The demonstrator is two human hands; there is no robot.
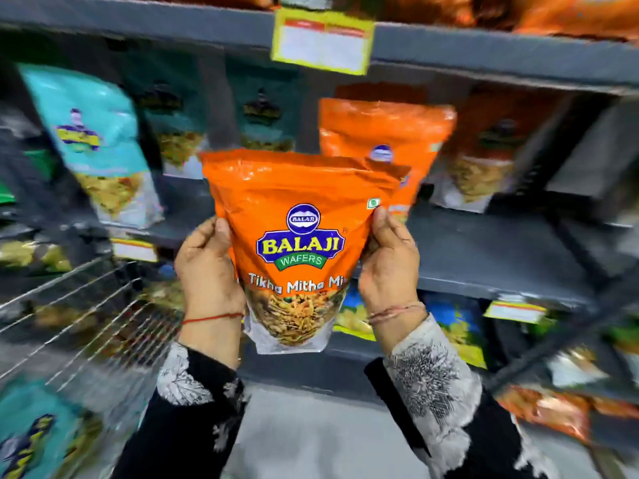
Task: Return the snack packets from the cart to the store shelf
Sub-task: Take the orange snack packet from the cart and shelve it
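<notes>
I hold an orange Balaji "Tikha Mitha Mix" snack packet (pixel 301 209) upright in front of the grey store shelf (pixel 484 250). My left hand (pixel 207 271) grips its left edge and my right hand (pixel 389 267) grips its right edge. Just behind it, a matching orange packet (pixel 387 129) stands on the shelf, with another orange one (pixel 491 146) further right. The wire cart (pixel 79 305) is at the lower left, and a teal packet (pixel 31 433) lies inside it.
Teal packets (pixel 93 133) stand on the left part of the same shelf. A yellow price tag (pixel 321 43) hangs from the shelf above. Blue and yellow packets (pixel 456 323) fill the lower shelf, and orange ones (pixel 549 409) lie below them at the right.
</notes>
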